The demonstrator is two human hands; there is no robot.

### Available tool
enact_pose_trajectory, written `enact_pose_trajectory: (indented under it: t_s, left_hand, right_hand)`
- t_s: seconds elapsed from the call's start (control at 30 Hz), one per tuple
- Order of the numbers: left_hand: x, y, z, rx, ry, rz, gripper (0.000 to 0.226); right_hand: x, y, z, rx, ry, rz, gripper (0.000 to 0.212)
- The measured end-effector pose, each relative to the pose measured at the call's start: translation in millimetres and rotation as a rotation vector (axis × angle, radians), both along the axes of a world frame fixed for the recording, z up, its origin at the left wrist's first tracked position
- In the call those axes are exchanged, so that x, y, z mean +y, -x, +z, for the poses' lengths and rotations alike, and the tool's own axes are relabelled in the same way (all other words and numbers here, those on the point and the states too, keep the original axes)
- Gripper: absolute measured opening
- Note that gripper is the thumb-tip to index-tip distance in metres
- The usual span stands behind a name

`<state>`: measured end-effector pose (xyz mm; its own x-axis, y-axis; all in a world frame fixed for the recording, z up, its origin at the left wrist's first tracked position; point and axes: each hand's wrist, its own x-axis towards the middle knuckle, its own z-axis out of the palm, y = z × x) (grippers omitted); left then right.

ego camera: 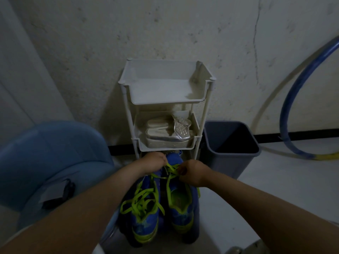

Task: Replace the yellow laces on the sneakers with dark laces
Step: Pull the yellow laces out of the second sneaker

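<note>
two blue sneakers are seen side by side on the floor, heels toward the camera, toes toward a white shelf rack (205, 107). the left sneaker (143, 213) is blue with a yellow-green sole edge, and its yellow laces (141, 197) lie loosened in slack loops across the tongue. the right sneaker (180, 204) shows a yellow-green lining in its open collar, and its yellow lace (171, 169) is drawn up out of the eyelets near the toe. that lace is pinched by the left hand (153, 162), closed around one strand, and by the right hand (192, 173), whose thumb and fingers are pressed together on another strand; a dark-painted thumbnail is visible. both hands are held just above the toe end of the right sneaker, close to the rack's lowest level.

the top tray (165, 70) of the rack is seen bare. in the middle tray (165, 145) a pair of silver platform sandals (165, 132) is held, lying on their sides. a dark grey bin (231, 154) stands just right of the rack, its inside dark and its contents not discernible. a blue chair (47, 154) is placed at the left, with a dark lace (62, 195) lying on it. a blue hoop (300, 88) is leaned against the wall at the right
</note>
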<state>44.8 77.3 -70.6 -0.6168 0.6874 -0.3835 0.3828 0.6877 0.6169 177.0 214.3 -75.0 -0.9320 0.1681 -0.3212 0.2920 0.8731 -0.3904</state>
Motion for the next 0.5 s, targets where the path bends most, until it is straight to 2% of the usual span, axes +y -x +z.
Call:
enact_pose_trajectory:
  t_s: [0.1,0.37,0.5]
  left_hand:
    - [-3,-1,-4,-0.048,-0.052,-0.01,0.018]
    - [0,-3,4,0.056,-0.126,-0.178,0.011]
    - [0,-2,5,0.139,-0.054,-0.219,0.01]
  right_hand:
    - [-3,2,-4,0.005,-0.01,-0.001,0.022]
    - [-3,5,-8,0.109,0.102,-0.116,0.021]
    - [-4,5,-10,0.146,0.173,-0.159,0.021]
